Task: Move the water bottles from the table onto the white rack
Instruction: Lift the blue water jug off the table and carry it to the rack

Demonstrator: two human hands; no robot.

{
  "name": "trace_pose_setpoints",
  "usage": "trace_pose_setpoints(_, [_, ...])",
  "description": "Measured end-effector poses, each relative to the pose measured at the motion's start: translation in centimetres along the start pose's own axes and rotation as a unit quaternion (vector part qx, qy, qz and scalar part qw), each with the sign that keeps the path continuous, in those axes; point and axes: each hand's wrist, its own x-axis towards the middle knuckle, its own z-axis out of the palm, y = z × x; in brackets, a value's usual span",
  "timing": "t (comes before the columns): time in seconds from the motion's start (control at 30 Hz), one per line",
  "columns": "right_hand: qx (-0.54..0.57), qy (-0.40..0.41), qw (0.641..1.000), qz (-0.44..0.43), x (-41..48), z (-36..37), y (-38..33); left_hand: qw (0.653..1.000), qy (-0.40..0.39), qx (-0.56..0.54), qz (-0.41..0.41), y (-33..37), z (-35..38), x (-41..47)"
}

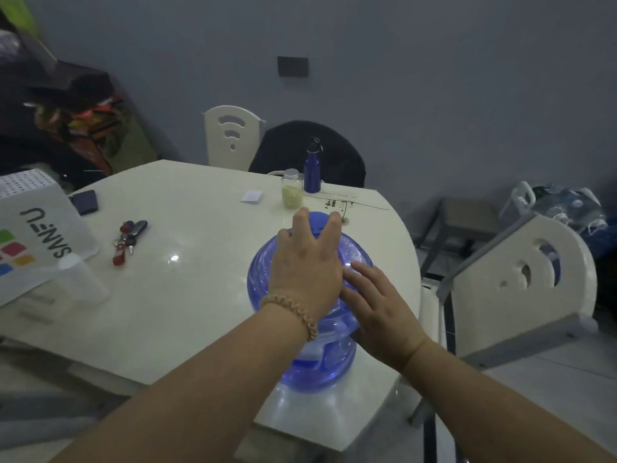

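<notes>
A large translucent blue water bottle (pixel 314 365) stands upright near the front right edge of the white table (pixel 187 295). My left hand (pixel 305 262), with a bead bracelet on its wrist, lies over the bottle's top; its fingers straddle the blue cap (pixel 319 225) and close around the neck. My right hand (pixel 380 309) rests flat on the bottle's right shoulder, fingers together, touching my left hand. A small dark blue metal bottle (pixel 312 172) stands at the table's far edge. A white plastic rack (pixel 36 235) with a printed label sits at the table's left end.
A glass jar (pixel 292 192) of yellowish grains stands beside the small bottle. A bunch of keys (pixel 128 240), a dark wallet (pixel 84 201) and a white card (pixel 252 197) lie on the table. White chairs stand behind (pixel 230 135) and on the right (pixel 521 272).
</notes>
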Motion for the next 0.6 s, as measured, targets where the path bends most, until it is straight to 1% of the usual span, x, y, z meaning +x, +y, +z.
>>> trace_pose_setpoints(0.3, [0.008,-0.032,0.998,-0.05,-6.2,-4.6,3.1,0.998,0.004,0.036,-0.044,7.9,-0.3,-3.8])
trace_pose_setpoints(0.5, [0.028,-0.013,0.995,-0.092,-8.5,-6.2,4.7,0.995,0.025,0.049,-0.078,11.2,-0.1,-5.4])
trace_pose_setpoints(0.57, [0.039,-0.004,0.994,-0.105,-8.5,-6.4,5.0,0.996,0.028,0.043,-0.076,11.2,-0.3,-5.7])
trace_pose_setpoints(0.6, [0.037,0.001,0.993,-0.109,-8.5,-6.5,5.0,0.997,0.027,0.035,-0.061,10.8,-0.6,-5.9])
